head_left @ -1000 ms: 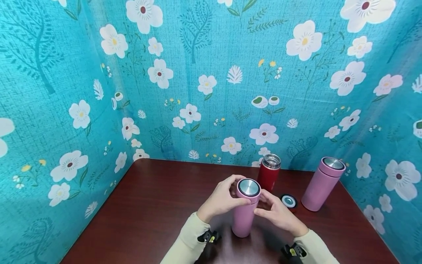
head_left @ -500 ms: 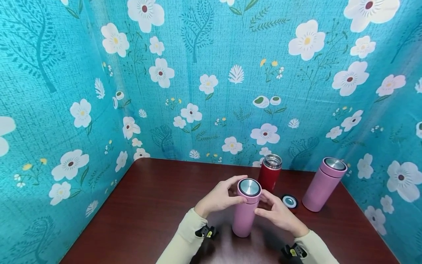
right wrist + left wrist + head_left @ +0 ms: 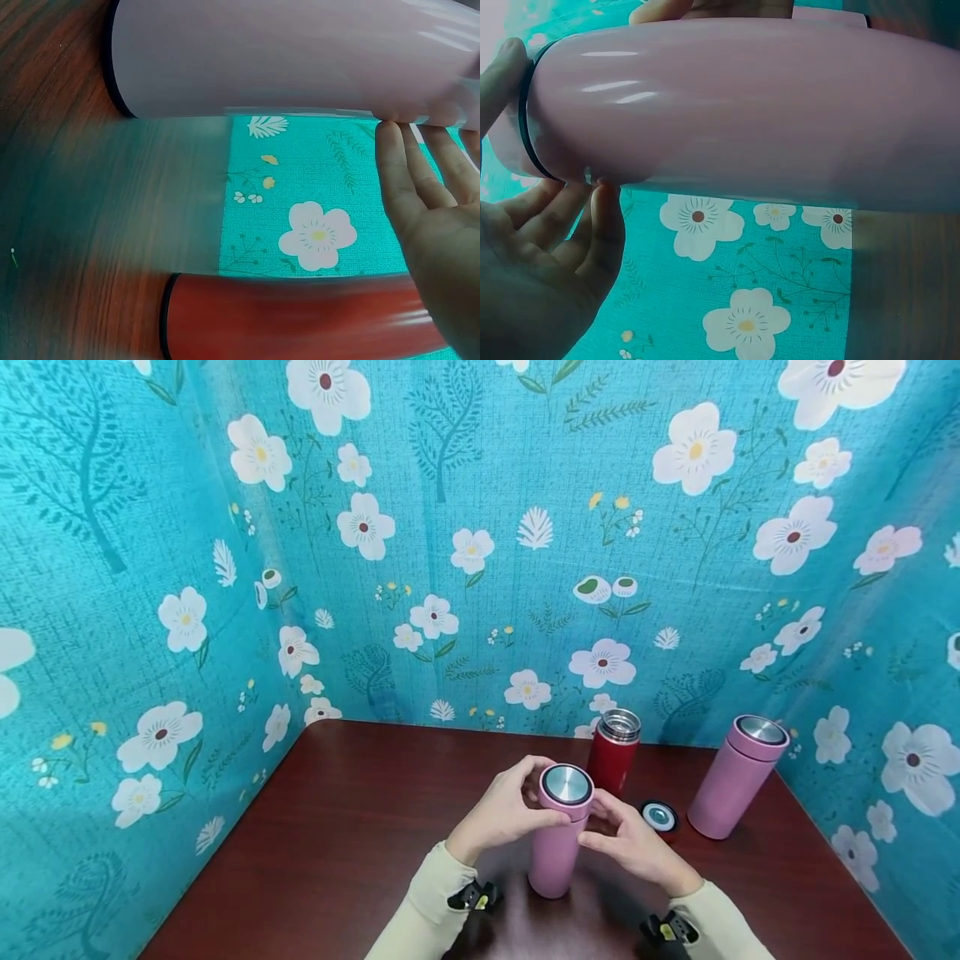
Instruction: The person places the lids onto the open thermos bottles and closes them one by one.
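Observation:
A pink thermos stands upright on the table with its silver-topped lid in place. My left hand grips the lid, thumb at the front near the seam and fingers at the far side. Below the seam, my right hand holds the upper body from the right. In the left wrist view the left thumb lies along the lid beside the dark ring. Fingertips of the right hand touch the pink wall in the right wrist view; its thumb is hidden there.
Behind stands an uncapped red thermos with a bare steel mouth. A round dark lid lies to its right. Farther right is a second pink thermos, capped. Floral blue cloth walls off the back and sides of the brown table.
My left hand and wrist turned slightly left half a second ago, then came back right, still on the lid. The right hand and thermos body have hardly moved.

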Action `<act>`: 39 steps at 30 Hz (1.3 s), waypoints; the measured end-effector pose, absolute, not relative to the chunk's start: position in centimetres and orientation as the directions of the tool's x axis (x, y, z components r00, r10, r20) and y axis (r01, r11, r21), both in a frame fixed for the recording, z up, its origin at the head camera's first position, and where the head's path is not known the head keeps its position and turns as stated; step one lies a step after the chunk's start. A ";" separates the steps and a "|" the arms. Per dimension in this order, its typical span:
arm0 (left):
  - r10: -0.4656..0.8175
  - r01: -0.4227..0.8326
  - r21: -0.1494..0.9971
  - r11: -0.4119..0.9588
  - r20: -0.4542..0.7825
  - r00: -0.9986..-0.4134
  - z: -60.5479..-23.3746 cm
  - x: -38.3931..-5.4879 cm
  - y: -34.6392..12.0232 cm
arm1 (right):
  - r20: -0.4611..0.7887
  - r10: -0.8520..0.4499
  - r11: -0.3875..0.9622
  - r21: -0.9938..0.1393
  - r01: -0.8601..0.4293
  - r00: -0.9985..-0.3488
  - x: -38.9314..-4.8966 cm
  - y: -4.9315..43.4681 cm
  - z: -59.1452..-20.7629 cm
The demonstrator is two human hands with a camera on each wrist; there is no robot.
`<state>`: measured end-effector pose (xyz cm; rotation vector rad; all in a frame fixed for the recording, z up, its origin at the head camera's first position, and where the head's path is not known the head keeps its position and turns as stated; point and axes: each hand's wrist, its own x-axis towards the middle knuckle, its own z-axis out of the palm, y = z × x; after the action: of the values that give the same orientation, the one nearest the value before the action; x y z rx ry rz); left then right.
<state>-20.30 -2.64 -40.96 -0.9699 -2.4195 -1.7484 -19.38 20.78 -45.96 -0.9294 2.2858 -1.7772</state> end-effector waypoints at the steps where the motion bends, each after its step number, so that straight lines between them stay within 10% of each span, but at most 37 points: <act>1: 0.481 0.483 0.856 0.186 0.349 -0.804 -41.0 -20.4 -2.7 | 0.277 -0.517 0.133 -0.909 -0.395 -0.810 -19.4 20.8 -45.9; 19: 0.600 0.499 0.857 0.129 0.333 -0.728 -41.0 -21.3 -3.5 | 0.228 -0.499 0.167 -0.921 -0.352 -0.836 -19.5 20.8 -45.8; 39: 0.412 0.502 0.834 0.230 0.384 -0.827 -41.3 -20.1 -2.3 | 0.270 -0.515 0.137 -0.911 -0.389 -0.814 -19.3 20.7 -45.8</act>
<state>-20.12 -2.27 -41.33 -0.8931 -2.3979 -1.6777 -19.35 20.68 -45.78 -0.9126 2.2843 -1.7754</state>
